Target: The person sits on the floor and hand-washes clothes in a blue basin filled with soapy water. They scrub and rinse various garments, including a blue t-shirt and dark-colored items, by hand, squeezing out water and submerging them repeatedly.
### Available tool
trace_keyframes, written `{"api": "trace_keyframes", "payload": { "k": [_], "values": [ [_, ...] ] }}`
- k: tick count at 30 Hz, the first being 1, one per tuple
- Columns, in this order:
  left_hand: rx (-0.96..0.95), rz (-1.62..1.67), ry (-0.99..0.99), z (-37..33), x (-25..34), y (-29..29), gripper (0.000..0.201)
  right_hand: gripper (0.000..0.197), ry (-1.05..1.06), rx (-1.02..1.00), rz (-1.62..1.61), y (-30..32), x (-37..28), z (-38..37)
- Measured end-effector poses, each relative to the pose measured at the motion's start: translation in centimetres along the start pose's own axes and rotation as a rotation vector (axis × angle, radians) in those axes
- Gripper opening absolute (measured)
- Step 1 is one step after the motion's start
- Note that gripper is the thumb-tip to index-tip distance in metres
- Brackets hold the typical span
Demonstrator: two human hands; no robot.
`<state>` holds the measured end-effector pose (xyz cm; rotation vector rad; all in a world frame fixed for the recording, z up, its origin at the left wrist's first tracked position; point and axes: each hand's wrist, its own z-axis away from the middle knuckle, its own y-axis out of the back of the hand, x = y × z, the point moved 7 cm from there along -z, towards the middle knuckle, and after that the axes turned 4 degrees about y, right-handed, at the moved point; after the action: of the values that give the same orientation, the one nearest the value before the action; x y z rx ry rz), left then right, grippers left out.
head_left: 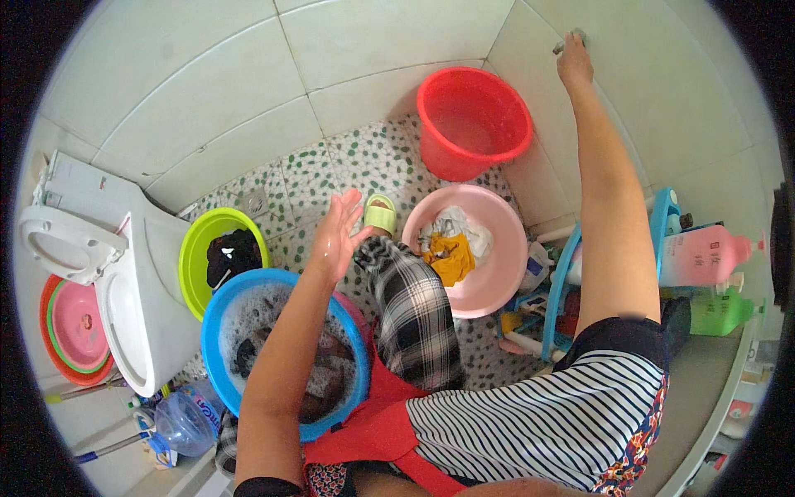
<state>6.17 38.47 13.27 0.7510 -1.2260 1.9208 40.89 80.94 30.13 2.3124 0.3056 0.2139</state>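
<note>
My right arm reaches far out to the right wall, where my right hand (575,63) is closed around a small metal tap (580,36). My left hand (334,235) hangs in the air with its fingers stretched out, wet and holding nothing. Below my left forearm stands a blue basin (210,348) of soapy water with dark clothes (325,383) soaking in it. A pink basin (502,286) with yellow cloth (451,258) and white cloth (455,222) lies to the right of my foot. Under the tap, near the corner, is a red bucket (476,161); water seems to be in it.
A lime-green basin (192,258) with dark clothing stands beside a white toilet (157,257). Several basins (79,323) lean behind the toilet. At right, a blue-sided rack (553,306) holds bottles, including a pink one (700,255). A clear plastic jug (184,424) lies lower left.
</note>
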Motion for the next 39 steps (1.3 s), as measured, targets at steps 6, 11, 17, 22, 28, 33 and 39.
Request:
{"api": "trace_keyframes", "payload": {
  "k": [6, 11, 17, 22, 28, 33, 39],
  "values": [
    [0.037, 0.021, 0.006, -0.4, -0.6, 1.0, 0.072, 0.034, -0.079, -0.094, -0.106, 0.0, -1.8, 0.1],
    [0.079, 0.043, 0.009, 0.1, -0.7, 1.3, 0.071, 0.038, 0.090, 0.002, -0.002, -0.8, -2.0, -0.1],
    [0.047, 0.040, -0.020, 1.7, -0.5, 2.1, 0.071, 0.045, 0.112, -0.062, 0.236, -4.4, -3.2, 0.3],
    [0.176, 0.065, -0.033, 5.8, -0.6, 5.2, 0.069, 0.039, -0.001, -0.379, -0.485, -4.9, -18.8, 8.9],
    [0.425, 0.111, -0.072, 14.2, -3.0, 13.4, 0.058, 0.050, 0.698, -0.461, -0.909, 3.0, -42.5, 21.0],
    [0.755, -0.561, -0.079, 23.3, -6.2, 20.6, 0.046, 0.045, 1.012, -0.795, -1.084, 13.3, -53.6, 28.4],
    [0.851, -1.307, 0.198, 28.1, -15.7, 24.8, 0.058, 0.046, 1.064, -1.261, -1.252, 13.7, -63.1, 39.8]
  ]
}}
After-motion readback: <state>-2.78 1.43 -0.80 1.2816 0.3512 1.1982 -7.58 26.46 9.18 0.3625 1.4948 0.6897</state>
